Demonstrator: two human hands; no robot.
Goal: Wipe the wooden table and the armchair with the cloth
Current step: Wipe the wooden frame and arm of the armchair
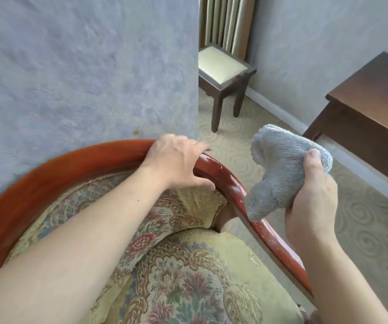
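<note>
- Left hand [176, 160] was draped over the top of the armchair [48, 174] rail, fingers curled down the far side and thumb pressed on the inner edge; judged as a bracing grip so the chair would not shift while the rail got rubbed.
- Right hand [309, 197] was clamped on a bunched grey cloth [286, 174], thumb on top, fingers wrapped under; wadded up like that it likely gave a firm pad for pushing along narrow wood.
- Cloth hung just right of the armchair's right arm rail, lower corner at or overlapping the rail edge; true contact could not be told.
- Likely step: wiping the armchair's wooden frame, right arm next. How much was already wiped could not be told.
- Armchair: glossy red-brown curved frame, scuffs and pale chips on the right rail, floral woven upholstery on back and seat.
- Wooden table [375, 99] stood well to the right of the armchair and beyond it, dark, top bare where seen, against the wall.
- A small dark chair [223, 73] with a cream seat stood beyond the armchair, near striped curtains [225, 19].
- Grey-blue textured wall [83, 66] stood right behind the armchair; beige swirl-patterned carpet [363, 230] to its right.
</note>
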